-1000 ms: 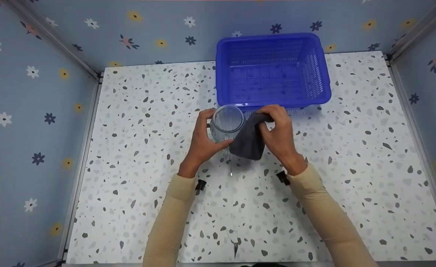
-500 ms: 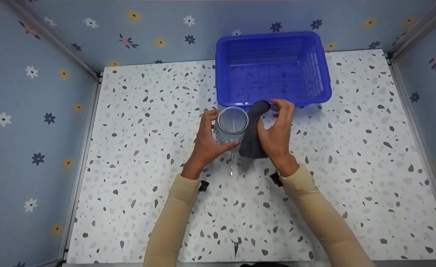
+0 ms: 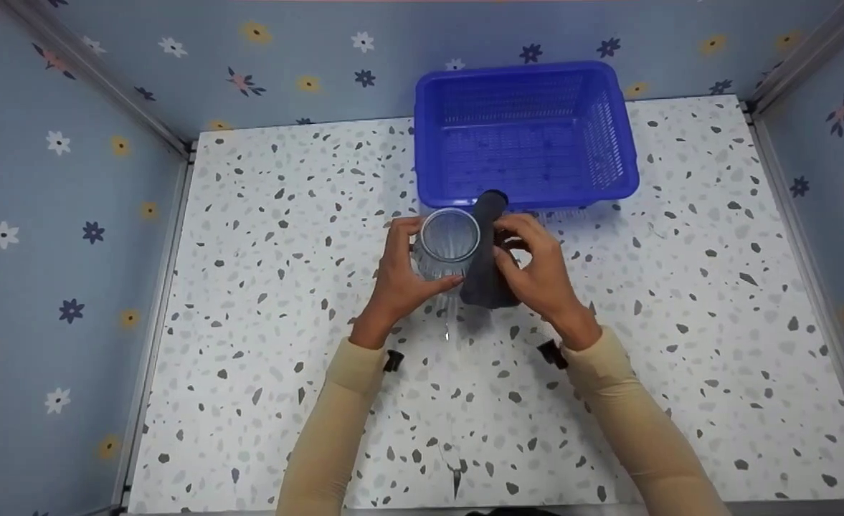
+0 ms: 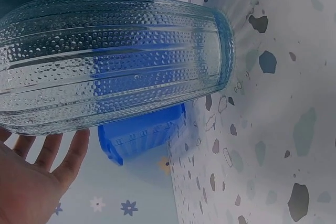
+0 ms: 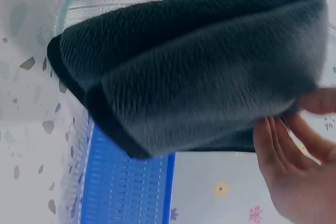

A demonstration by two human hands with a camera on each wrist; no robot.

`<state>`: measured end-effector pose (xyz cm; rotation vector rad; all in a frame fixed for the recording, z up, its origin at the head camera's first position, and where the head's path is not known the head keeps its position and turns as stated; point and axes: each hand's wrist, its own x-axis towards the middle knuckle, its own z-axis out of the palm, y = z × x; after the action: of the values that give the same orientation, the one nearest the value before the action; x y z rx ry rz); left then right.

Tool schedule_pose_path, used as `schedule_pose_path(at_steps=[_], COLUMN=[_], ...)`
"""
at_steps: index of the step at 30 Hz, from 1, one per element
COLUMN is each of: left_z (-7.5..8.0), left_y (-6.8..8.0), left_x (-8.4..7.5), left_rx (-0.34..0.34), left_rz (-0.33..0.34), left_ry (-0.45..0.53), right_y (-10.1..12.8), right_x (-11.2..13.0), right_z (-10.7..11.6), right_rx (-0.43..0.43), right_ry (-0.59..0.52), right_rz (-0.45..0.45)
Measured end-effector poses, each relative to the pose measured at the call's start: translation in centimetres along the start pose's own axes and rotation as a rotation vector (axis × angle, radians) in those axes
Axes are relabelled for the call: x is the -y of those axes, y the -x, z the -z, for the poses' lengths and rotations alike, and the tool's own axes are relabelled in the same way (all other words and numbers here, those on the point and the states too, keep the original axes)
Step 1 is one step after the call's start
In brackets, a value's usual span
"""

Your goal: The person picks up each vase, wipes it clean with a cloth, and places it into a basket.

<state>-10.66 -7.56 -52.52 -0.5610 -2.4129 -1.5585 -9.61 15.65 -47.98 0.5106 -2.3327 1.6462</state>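
A person's left hand (image 3: 401,276) cups a ribbed glass jar (image 3: 449,242) standing mid-table, at six o'clock from the blue basket (image 3: 525,136); the right hand (image 3: 536,269), fingers curled, presses a folded grey cloth (image 3: 485,251) against its three o'clock side. Firm bracing and even pressure likely wipe best.

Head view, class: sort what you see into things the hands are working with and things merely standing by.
In use:
- ribbed glass jar, gripped by the left hand
- dark grey cloth, held against the jar's side by the right hand

Standing by:
- blue plastic basket, nothing visible in it, behind the hands
- speckled tabletop
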Motion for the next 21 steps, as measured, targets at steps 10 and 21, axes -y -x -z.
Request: schedule_pose_path(at_steps=[10,21], left_z=[0.9,1.4], left_y=[-0.3,-0.4], left_x=[-0.1,-0.1], left_rx=[0.097,0.084], left_rz=[0.055,0.008], left_ry=[0.039,0.066], right_y=[0.4,0.3], right_x=[0.4,0.8], right_z=[0.5,0.0], right_rx=[0.029,-0.008], right_ry=[-0.023,0.028], right_rz=[-0.043,0.004])
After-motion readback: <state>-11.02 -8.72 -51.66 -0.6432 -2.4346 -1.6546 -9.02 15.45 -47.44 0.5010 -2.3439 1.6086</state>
